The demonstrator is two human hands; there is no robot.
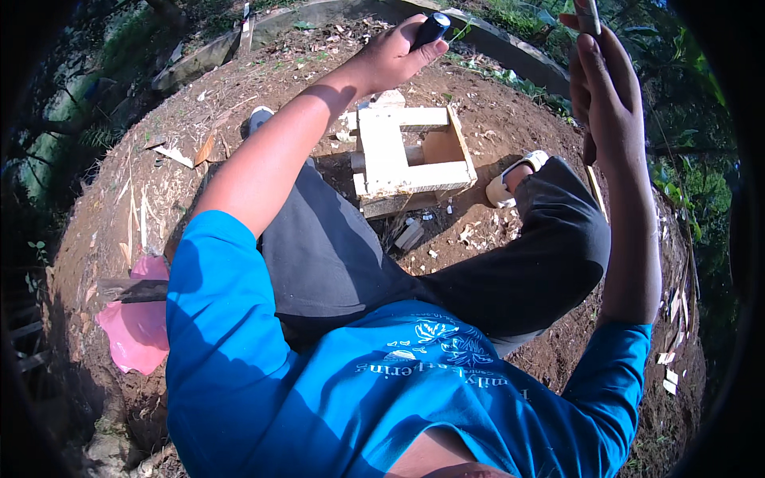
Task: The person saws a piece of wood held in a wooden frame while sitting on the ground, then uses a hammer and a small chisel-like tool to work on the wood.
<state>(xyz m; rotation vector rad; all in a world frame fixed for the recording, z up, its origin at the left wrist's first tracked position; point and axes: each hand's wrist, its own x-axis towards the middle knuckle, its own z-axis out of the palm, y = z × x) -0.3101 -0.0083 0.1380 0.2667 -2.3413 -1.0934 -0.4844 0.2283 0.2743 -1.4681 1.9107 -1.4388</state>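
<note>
Brown soil (530, 119) edged by greenery (514, 16) bears a pale wooden box frame (384, 151), just above centre toward 12 o'clock. Farther out at 12, the left hand (392, 57) grips a dark cylindrical handle (430, 30); at 2, the right hand (613, 103) is closed around a slim object (589, 17), its kind unclear. Pink plastic (135, 342) lies at 8.

Head-worn fisheye, looking down, rim rather unclear

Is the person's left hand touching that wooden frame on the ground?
Apart. The head view shows a strip of soil between the left hand and the wooden frame.
</note>
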